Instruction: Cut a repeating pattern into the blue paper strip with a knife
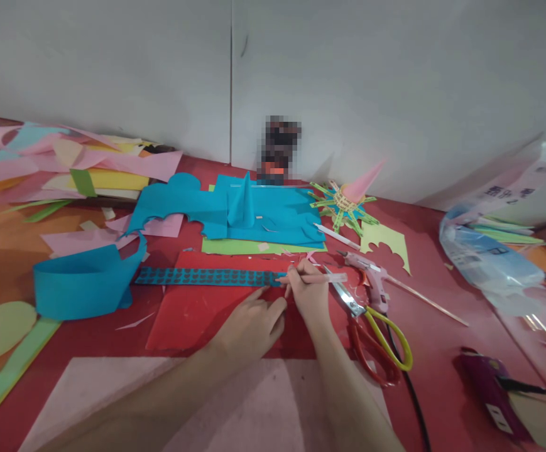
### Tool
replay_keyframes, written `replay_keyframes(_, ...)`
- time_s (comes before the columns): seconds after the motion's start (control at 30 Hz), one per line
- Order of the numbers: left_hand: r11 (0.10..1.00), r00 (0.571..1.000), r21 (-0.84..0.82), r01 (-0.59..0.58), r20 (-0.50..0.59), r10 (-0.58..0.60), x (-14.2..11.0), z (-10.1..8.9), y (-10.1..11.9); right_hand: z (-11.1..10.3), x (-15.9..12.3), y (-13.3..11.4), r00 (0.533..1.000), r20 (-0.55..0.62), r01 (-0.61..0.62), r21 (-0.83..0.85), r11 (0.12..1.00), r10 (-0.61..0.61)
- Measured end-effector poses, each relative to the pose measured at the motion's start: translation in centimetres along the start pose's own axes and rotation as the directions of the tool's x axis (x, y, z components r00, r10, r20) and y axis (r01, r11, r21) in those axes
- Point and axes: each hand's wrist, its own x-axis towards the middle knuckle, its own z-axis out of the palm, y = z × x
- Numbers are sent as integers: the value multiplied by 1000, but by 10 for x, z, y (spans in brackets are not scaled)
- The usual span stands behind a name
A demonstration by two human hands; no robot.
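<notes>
My right hand (309, 290) is closed around a pale pink pen (332, 278), with its tip on the right end of a long blue paper strip (197, 277). Rows of dark curved marks cover most of that strip. My left hand (256, 320) rests on a red board (183, 320) under the strip. Its index finger is stretched out to the strip's lower edge, and the other fingers are loosely bent. To the right of my right hand lie scissors (355, 307) with one red and one yellow handle, blades apart.
Behind are cut blue paper (286, 213) and a pink cone (364, 181) on a green-spiked base. A pink glue gun (371, 276) lies at right, near a clear plastic bag (494, 257) and a purple device (492, 392). A curled blue band (79, 289) stands left.
</notes>
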Motion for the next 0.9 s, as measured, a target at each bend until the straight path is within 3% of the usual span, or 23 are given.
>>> replay_keyframes(0.5, 1000, 1000, 2, -5, -10, 5, 0, 0, 0, -1, 0, 2, 1000, 8, 25, 25, 999, -26)
replay_keyframes(0.9, 1000, 1000, 3, 2, 13, -2, 1, 0, 0, -2, 0, -1, 998, -50, -28, 23, 999, 29)
